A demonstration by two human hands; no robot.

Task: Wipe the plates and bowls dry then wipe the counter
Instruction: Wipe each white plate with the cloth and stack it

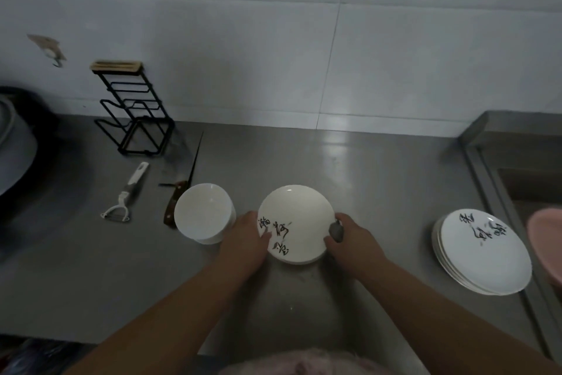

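Both hands hold a white plate (296, 224) with black brush lettering at the middle of the steel worktop (380, 180), near the front edge. The left hand (248, 241) grips the plate's left rim, thumb lying over the lettering and fingers (243, 219) curled under the edge. The right hand (352, 242) holds the right rim, its fingers clamped on a small grey cloth (337, 230) that is pressed against the plate's edge (only a bunched bit of it shows). The plate appears to sit on one or more others, though the stack beneath is mostly hidden.

Just left of the plate, close to the left hand, stands a stack of white bowls (204, 213). Behind the bowls lies a knife (182, 192) with a brown handle, its blade pointing to the far side. Further left lies a white peeler (126, 193), and beyond it, against the wall, stands a black wire rack (133, 113) with a wooden top.

Well to the right, near the raised edge of the sink (517, 168), is a stack of plates (483, 253) whose top plate bears the same black lettering. A pink basin (547, 244) shows at the right border. A large grey pot (15, 146) sits at the far left edge, partly out of view
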